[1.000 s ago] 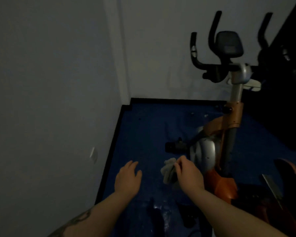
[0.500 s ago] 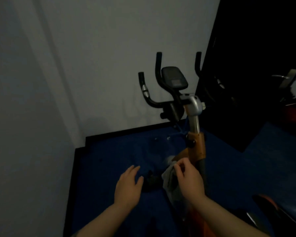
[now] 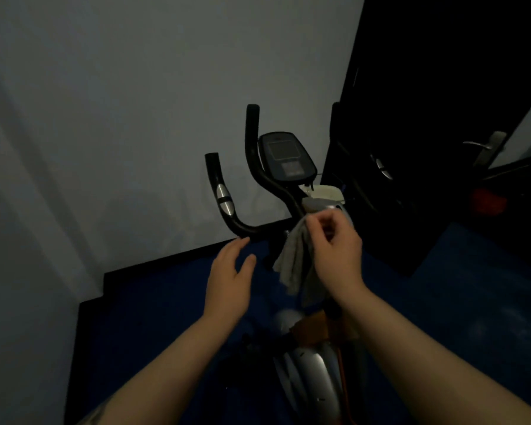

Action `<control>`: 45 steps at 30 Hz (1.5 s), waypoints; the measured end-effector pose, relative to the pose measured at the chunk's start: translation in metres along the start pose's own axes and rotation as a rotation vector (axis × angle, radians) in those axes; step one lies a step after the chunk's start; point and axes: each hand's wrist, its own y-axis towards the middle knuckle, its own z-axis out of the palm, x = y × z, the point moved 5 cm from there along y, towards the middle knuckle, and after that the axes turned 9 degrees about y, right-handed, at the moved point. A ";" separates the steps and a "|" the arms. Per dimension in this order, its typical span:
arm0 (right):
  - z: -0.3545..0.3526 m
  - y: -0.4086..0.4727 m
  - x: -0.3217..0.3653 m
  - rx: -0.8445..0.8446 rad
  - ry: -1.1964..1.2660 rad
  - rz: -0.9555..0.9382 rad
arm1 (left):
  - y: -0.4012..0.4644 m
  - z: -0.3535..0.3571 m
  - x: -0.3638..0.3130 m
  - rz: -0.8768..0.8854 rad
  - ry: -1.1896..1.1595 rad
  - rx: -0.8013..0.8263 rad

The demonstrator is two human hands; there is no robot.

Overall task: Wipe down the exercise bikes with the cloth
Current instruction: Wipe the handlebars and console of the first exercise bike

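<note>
Here the cloth [image 3: 295, 265] is pinched at its top by the right hand [image 3: 334, 246], hanging long-axis downward just before the handlebar [image 3: 227, 207] of the exercise bike [image 3: 284, 161]. The left hand [image 3: 227, 280], fingers relaxed and empty, is held nearer the bar's lower bend.

dark blue floor [image 3: 172, 317] under the exercise bike [image 3: 313, 372]

Dim indoor room, most likely a home exercise corner. Evidence: an upright exercise bike [image 3: 288, 191] with black handlebars [image 3: 224, 197] and a console screen [image 3: 284, 159] stands close to a plain pale wall [image 3: 135, 102], on dark blue flooring [image 3: 166, 308] edged by a black skirting strip. A dark door [image 3: 436, 118] with a lever handle [image 3: 485, 147] is on the right.
</note>
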 end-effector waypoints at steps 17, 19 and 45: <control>0.053 -0.026 -0.063 0.142 -0.310 -0.244 | 0.040 0.050 0.004 -0.031 -0.365 0.122; 0.046 -0.031 -0.065 0.194 -0.361 -0.281 | 0.039 0.053 0.006 -0.045 -0.381 0.105; 0.066 0.013 -0.050 0.260 -0.534 -0.474 | 0.042 0.076 -0.002 -0.149 -0.402 -0.123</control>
